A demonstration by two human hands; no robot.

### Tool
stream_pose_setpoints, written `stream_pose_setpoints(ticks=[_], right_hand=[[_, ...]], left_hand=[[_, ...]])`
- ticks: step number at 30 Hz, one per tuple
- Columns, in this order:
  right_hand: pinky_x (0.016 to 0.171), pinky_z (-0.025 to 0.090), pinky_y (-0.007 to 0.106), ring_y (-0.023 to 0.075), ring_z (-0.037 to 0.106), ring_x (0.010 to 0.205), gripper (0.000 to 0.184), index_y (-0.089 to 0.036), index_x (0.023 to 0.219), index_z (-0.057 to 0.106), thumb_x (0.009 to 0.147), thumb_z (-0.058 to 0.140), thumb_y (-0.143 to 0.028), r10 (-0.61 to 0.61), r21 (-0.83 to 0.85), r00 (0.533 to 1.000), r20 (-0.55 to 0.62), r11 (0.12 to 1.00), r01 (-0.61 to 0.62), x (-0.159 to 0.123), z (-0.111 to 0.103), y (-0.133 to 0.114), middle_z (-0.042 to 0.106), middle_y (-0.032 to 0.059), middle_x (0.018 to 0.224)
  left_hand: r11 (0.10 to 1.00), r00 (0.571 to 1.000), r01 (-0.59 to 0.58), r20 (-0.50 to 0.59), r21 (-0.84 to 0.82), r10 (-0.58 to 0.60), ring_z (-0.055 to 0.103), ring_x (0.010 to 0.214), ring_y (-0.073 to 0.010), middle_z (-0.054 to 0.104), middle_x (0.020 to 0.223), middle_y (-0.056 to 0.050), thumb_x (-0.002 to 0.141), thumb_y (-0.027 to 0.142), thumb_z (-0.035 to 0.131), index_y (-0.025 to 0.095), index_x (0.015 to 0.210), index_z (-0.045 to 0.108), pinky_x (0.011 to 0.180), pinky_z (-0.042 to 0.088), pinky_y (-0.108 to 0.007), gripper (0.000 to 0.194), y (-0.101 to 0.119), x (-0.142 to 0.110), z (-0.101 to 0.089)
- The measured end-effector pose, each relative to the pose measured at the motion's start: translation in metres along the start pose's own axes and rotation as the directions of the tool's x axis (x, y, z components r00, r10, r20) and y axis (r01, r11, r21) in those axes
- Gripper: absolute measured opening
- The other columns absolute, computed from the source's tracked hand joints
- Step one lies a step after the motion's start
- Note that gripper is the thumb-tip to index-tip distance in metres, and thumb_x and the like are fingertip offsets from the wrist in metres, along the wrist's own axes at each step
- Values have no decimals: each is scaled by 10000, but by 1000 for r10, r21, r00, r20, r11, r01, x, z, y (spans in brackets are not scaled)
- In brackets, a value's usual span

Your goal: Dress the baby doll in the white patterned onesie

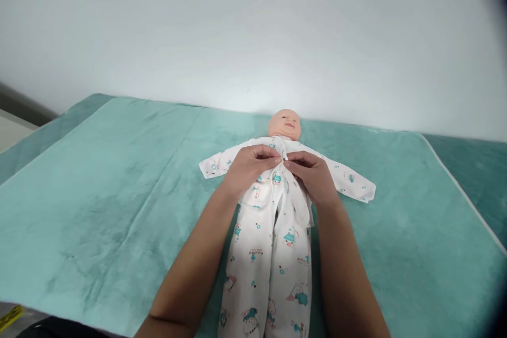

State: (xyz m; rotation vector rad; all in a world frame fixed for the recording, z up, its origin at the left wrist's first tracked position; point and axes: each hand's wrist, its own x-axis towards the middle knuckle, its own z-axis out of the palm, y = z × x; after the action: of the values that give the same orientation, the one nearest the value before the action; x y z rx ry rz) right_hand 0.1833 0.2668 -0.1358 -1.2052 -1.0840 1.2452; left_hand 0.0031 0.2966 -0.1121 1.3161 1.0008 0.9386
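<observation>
A baby doll [285, 124] lies on its back, its bald head toward the wall. It wears a white printed top [350, 175] with long sleeves spread to both sides, and matching white trousers [253, 269]. My left hand [251, 166] pinches one front edge of the top at the chest. From the other side my right hand [312, 171] pinches the opposite edge. The fingertips of both hands almost meet at the middle of the chest. Whatever fastener lies between them is too small to make out. Below my hands the top's lower front hangs loose and parted.
A teal plush blanket [119, 195] with a pale border covers the surface under the doll. Behind it rises a plain white wall [237, 26]. A yellow marked strip [11, 318] shows at the lower left, beside something dark.
</observation>
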Motion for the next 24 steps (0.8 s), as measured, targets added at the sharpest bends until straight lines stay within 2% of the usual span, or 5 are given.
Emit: stream_pose_setpoints(ticks=[3,10,17,24], right_hand=[[605,418,262,125,531,658,229,-222,836,750,714,809,-407,-35,-15,999,22,999,35,0,1,-3,668,-6,778],[542,382,245,105,484,578,185,-212,833,758,769,747,-386,3,14,999,38,1000,-4,0,-1,-4,623,-22,664],[482,324,220,93,471,520,205,-206,877,721,738,751,-354,8,3,999,46,1000,-8,3,0,2,567,-43,577],[476,353,208,83,486,509,231,-213,889,655,718,753,-333,-29,-14,998,55,999,30,4,2,2,581,-50,614]], left_hand=[[998,1000,31,-3,-62,-31,558,670,-111,658,749,-13,718,391,804,173,827,733,639,441,-251,254,-1,2,0],[999,1000,24,3,-43,-24,594,698,-112,674,750,-17,730,386,803,170,831,726,681,473,-248,250,-2,4,3],[998,1000,15,22,-63,-14,594,731,-113,667,811,-19,778,367,750,181,914,703,695,473,-247,235,-4,4,5],[999,996,-28,88,-35,31,562,700,-96,634,788,3,836,364,686,187,925,665,692,453,-240,200,-4,5,5]])
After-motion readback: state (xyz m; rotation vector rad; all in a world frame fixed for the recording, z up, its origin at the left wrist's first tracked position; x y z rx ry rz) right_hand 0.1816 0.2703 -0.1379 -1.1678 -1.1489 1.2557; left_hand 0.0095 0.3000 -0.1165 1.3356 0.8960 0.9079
